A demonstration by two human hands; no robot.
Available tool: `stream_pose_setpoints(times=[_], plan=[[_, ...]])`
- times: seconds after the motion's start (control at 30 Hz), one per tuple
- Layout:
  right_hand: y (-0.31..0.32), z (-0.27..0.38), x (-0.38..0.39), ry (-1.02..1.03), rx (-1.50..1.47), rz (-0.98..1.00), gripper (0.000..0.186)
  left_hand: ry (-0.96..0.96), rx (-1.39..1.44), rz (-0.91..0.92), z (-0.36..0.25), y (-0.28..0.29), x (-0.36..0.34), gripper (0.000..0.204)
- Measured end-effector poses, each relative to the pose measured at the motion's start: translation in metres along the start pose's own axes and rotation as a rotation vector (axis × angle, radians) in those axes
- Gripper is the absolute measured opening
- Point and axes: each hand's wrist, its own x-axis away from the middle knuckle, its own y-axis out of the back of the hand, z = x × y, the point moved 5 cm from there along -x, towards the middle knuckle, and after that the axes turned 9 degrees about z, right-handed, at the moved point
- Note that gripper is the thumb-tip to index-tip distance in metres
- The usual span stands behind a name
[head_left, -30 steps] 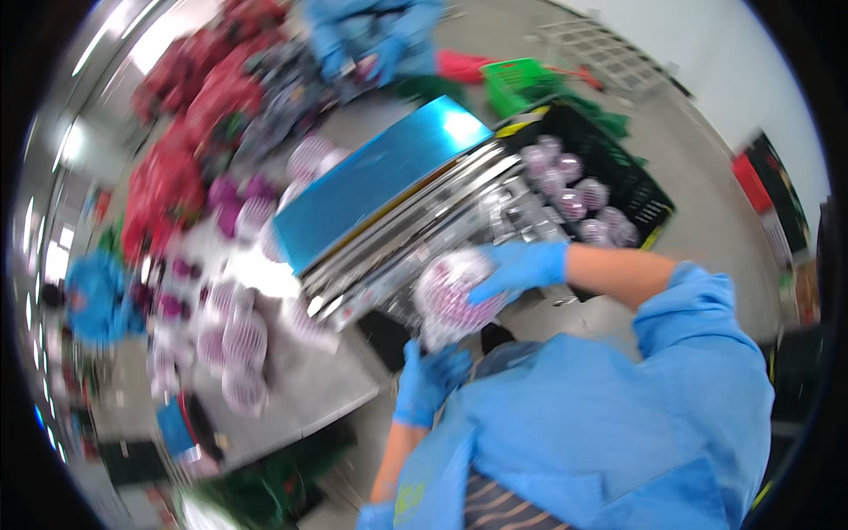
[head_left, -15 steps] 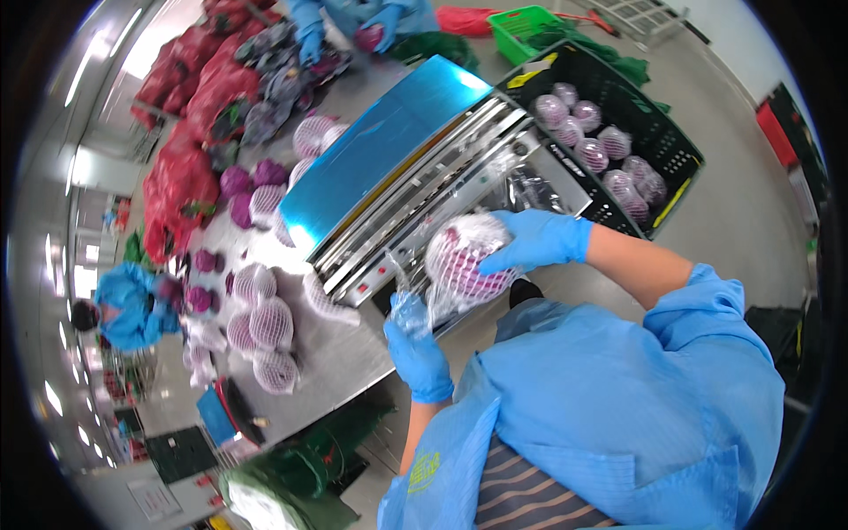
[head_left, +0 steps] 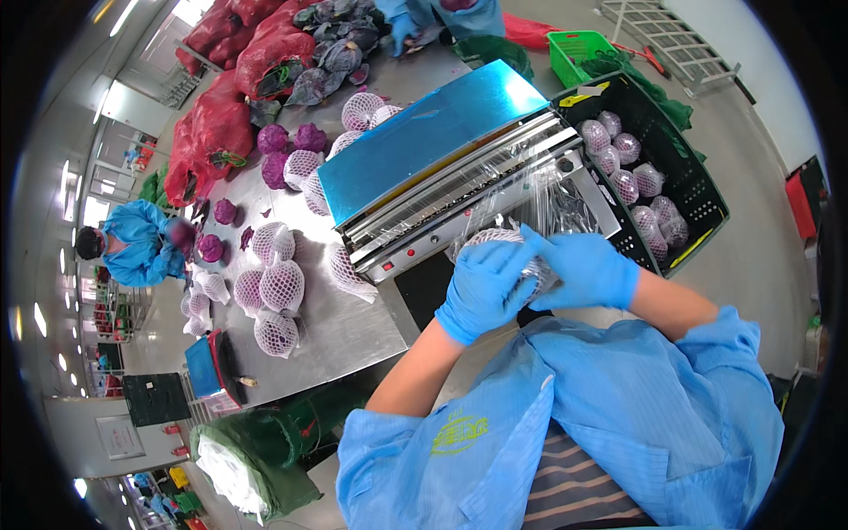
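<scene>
Both gloved hands clasp a netted purple cabbage in front of a film-wrapping machine with a shiny blue top. My left hand lies over its near left side, fingers curved around it. From the right, my right hand grips the other side, its fingertips meeting those of the left. Clear plastic film stretches from the machine down to the cabbage. Most of the cabbage is hidden by the gloves; white foam net shows at its top.
Left on the steel table lie several netted cabbages and bare purple cabbages. Red mesh sacks stand behind them. A black crate at right holds wrapped cabbages. Co-workers handle cabbages at the far side and left.
My left hand has moved up and right from the loose film onto the cabbage. The cabbage has shifted right, and film now stretches between it and the machine. The view has turned slightly.
</scene>
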Motion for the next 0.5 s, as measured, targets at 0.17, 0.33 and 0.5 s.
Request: stream_pose_setpoints(times=[0.17,0.33,0.5], plan=[[-0.046,-0.128,0.066,-0.204,-0.964,-0.781,0.053,0.461,0.121,-0.487,0.039,0.007,0.026,0.108],[-0.104,-0.141,-0.023,-0.112,-1.438,-0.379,0.059,0.576,0.567,-0.481,0.045,-0.027,0.033,0.111],[-0.071,-0.079,-0.118,0.266,-2.130,-0.426,0.046,0.595,0.735,-0.396,0.062,-0.018,0.027,0.089]])
